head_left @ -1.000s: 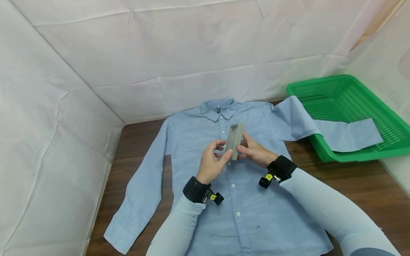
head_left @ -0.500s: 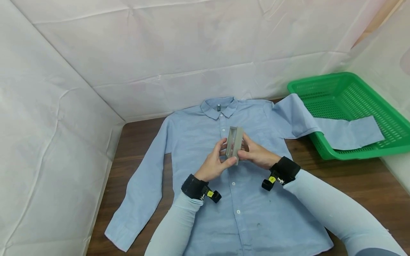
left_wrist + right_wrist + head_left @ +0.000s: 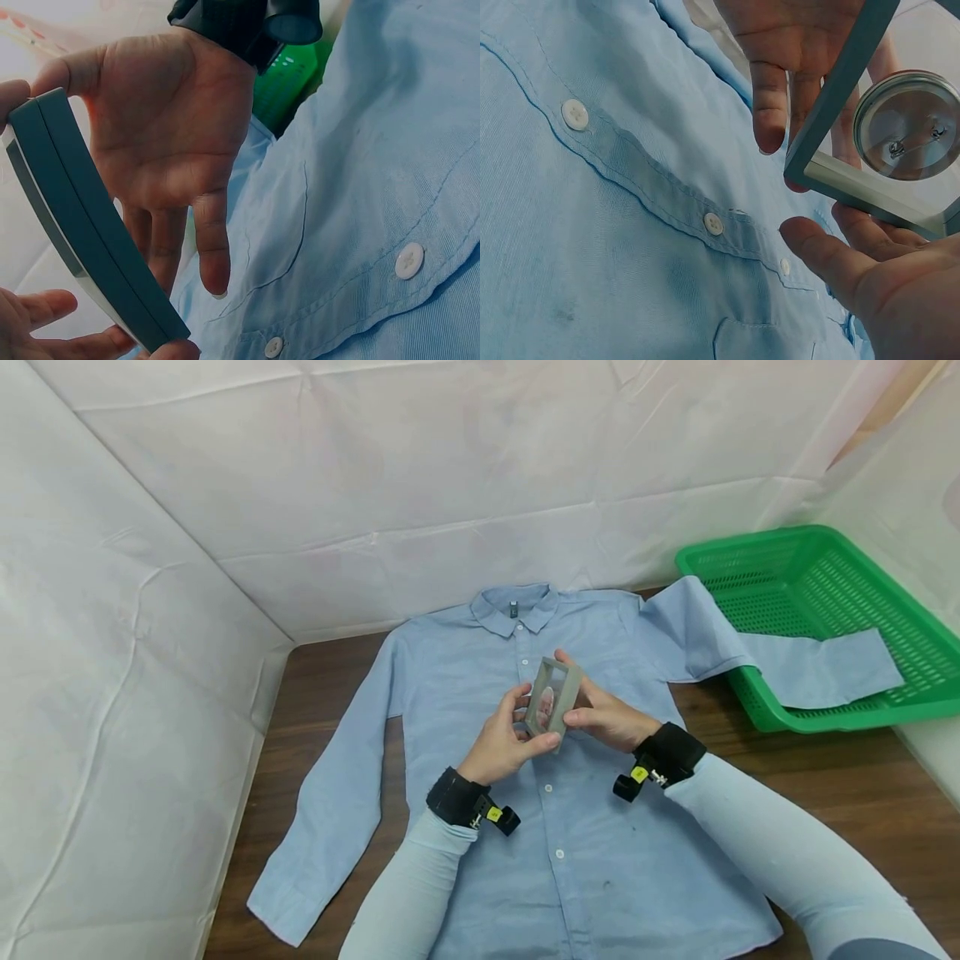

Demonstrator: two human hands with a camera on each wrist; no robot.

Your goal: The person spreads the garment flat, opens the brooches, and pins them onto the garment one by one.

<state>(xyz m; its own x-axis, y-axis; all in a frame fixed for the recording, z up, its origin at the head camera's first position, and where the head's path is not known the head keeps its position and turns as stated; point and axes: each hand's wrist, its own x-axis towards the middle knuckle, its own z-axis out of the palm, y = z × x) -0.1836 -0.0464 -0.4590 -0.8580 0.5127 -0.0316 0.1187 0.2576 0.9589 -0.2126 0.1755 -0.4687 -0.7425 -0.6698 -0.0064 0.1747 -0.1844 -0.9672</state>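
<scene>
A small grey rectangular frame box (image 3: pixel 570 697) with a see-through window is held tilted above the shirt. My left hand (image 3: pixel 497 745) pinches its lower left side, thumb along the near edge. On the opposite side my right hand (image 3: pixel 611 720) holds it between thumb and fingers. Inside the frame, the right wrist view shows a round clear disc (image 3: pixel 900 139) with a metallic rim and two small metal bits. A light blue button-up shirt (image 3: pixel 480 668) lies spread out face up below both hands.
The shirt's sleeve on the right drapes into a green perforated basket (image 3: pixel 780 722) at the back right. Its other sleeve (image 3: pixel 330 814) lies stretched over the dark wooden table (image 3: pixel 318 693). White sheeting (image 3: pixel 450 468) encloses the back and sides.
The frame box has turned between the hands, so its window and the round disc inside now show more towards the head camera. Both hands keep hold of it, in nearly the same place.
</scene>
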